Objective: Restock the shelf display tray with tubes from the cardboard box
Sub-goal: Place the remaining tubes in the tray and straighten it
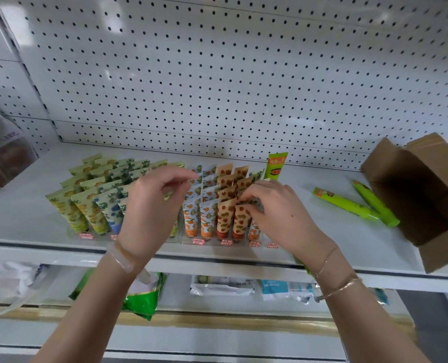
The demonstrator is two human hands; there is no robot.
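Now right hand (270, 213) in a pinch on an orange-spotted tube (240, 222) in the tray (183, 241), left hand (153, 205) alongside, grip unclear.

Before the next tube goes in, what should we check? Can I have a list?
1. Tubes to stock: ok, two green tubes lie beside the cardboard box.
2. Box contents: cannot tell, inside is dark.
3. Right hand free: not ok, it pinches a red-spotted tube in the display tray.
4. Left hand free: cannot tell, fingertips at tube tops.
5. Empty slot: cannot tell, hands cover it.
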